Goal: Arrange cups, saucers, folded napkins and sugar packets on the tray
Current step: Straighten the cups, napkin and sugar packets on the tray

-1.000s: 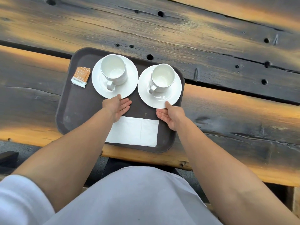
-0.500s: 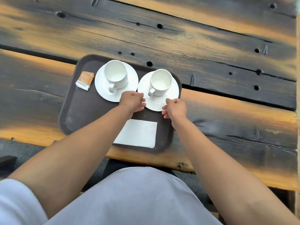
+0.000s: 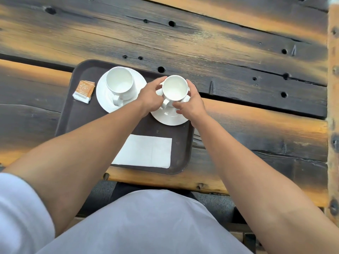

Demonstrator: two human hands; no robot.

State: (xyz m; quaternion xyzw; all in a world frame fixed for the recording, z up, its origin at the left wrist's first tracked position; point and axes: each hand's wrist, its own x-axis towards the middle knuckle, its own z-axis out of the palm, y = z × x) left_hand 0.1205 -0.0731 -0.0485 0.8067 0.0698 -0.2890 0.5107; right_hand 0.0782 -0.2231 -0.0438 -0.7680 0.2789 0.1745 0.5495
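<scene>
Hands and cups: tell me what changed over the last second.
Both hands left the saucer rims and moved up to the right cup, the left hand and right hand now closing around it. The left cup, sugar packets and napkin stayed put.

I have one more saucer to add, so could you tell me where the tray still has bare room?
The tray is bare at its near-left, bordered by the sugar packets, the left saucer and the napkin. The far-right is crowded: both hands surround the right cup on its saucer.
</scene>
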